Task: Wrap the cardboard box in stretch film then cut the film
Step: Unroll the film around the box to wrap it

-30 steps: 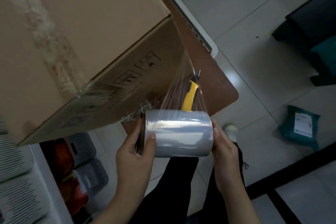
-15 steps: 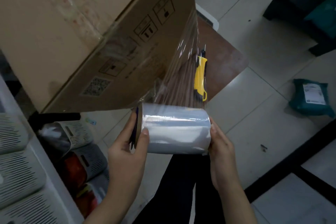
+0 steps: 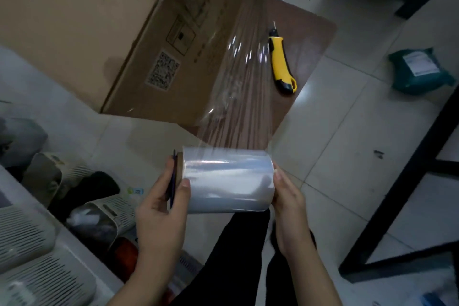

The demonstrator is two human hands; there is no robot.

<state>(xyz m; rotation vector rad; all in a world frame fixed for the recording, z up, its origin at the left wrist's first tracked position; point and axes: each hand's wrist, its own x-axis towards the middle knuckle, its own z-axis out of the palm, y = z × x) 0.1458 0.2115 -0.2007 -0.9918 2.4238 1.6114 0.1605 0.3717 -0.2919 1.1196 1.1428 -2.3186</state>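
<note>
**Film pulled tight off the box corner**

The roll of film [image 3: 228,180] sits level between both hands, out over the floor and clear of the desk [image 3: 308,32]. The left hand [image 3: 161,209] is curled around the roll's left end, thumb lying on the film and fingers behind the core rim; the right hand [image 3: 289,204] is pressed flat and open-fingered against the other end (more a brace than a grip).

From the roll a clear sheet of film [image 3: 241,97] runs up and away, taut and streaked, to the right-hand vertical edge of the cardboard box [image 3: 74,22]. The box stands on the brown desk with its near bottom corner reaching out past the desk edge. Film already clings to its printed side and crinkles on its top.

A yellow knife [image 3: 282,62] lies on the desk just right of the sheet, near the desk's front edge, apart from the box.

Left of the person's legs, slotted baskets [image 3: 39,243] crowd the floor. To the right lie bare tiles, with a green parcel [image 3: 419,70] well off.
</note>
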